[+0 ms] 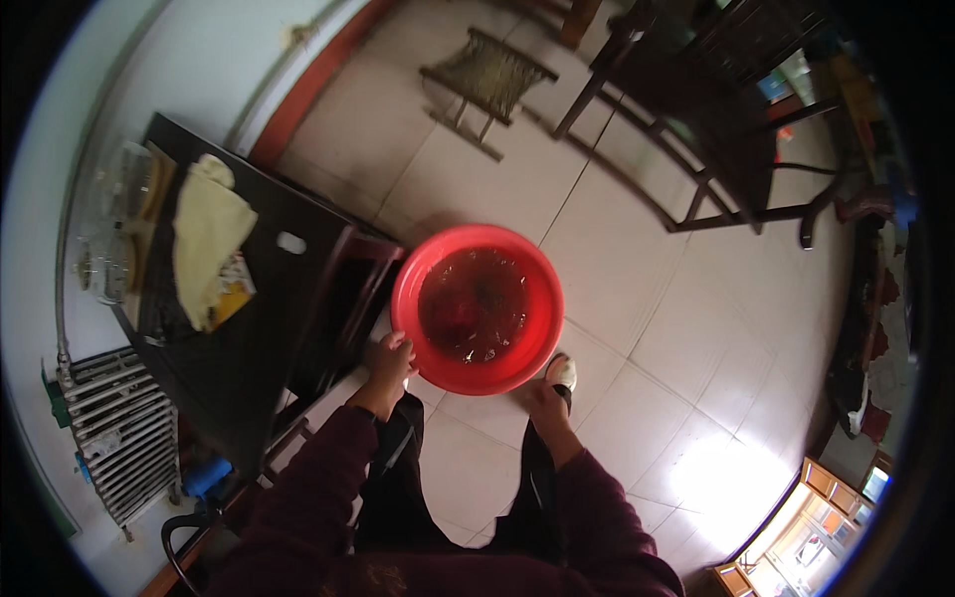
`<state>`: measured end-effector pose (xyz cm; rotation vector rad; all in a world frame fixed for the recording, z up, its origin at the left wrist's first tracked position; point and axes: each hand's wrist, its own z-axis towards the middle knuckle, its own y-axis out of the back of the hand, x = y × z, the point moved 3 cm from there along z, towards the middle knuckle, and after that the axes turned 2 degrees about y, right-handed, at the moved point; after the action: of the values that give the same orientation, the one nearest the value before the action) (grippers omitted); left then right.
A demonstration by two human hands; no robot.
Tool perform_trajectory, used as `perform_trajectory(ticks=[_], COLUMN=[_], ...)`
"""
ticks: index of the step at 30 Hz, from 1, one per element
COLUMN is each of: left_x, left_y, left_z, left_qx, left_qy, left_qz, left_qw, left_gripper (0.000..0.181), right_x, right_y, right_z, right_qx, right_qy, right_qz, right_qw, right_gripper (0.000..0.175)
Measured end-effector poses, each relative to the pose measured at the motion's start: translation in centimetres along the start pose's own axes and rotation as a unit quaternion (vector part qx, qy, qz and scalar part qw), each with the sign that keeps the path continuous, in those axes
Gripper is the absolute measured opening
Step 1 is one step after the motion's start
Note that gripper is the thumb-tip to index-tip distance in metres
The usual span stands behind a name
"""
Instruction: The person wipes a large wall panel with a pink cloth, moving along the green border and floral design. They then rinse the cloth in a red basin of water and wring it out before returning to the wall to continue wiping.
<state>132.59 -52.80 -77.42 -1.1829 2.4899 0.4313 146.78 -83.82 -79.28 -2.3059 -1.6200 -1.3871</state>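
A round red plastic basin (550, 328) with water inside stands in front of me, over the tiled floor. Something dark shows in the water, too unclear to name. My left hand (390, 360) is at the basin's lower left rim, fingers bent; whether they grip the rim is hard to tell. Just below the basin's lower right side is my right hand (548, 407), near my shoe (561, 371); its fingers are partly hidden and blurred, so its hold cannot be made out.
At the left a dark table (283, 298) bears a pale yellow cloth (209, 224) and glassware. A radiator (123, 440) is by the wall. Beyond the basin stand a small folding stool (489, 74) and a dark wooden chair (671, 97).
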Motion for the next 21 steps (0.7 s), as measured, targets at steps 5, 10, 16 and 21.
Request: perform_trajectory(ticks=[5,10,16,21], left_x=[8.4,10.5,10.9,13.4], left_y=[-5.4,-9.8,-10.7,-15.3], left_z=[10.4,22.0,32.0,29.8], left_qx=[-0.067,-0.138,-0.258,0.12], left_qy=[0.108,-0.274,-0.328,-0.176], left_qz=[-0.045,0.447,0.49,0.175], left_qw=[0.991,0.84,0.765,0.961], left_gripper=[0.056,0.071,0.058,0.035], right_x=[-8.9,-14.4,-15.7,-12.8], right_y=[-7.6,-11.2,-14.4,-17.4], right_z=[9.0,12.8,17.8,21.0], right_qx=[0.064,0.089,0.067,0.157], right_qy=[-0.078,-0.328,-0.072,-0.249], right_qz=[0.115,0.555,0.296,0.657], right_qw=[0.988,0.759,0.95,0.694], right_gripper=[0.033,0.059,0.056,0.065])
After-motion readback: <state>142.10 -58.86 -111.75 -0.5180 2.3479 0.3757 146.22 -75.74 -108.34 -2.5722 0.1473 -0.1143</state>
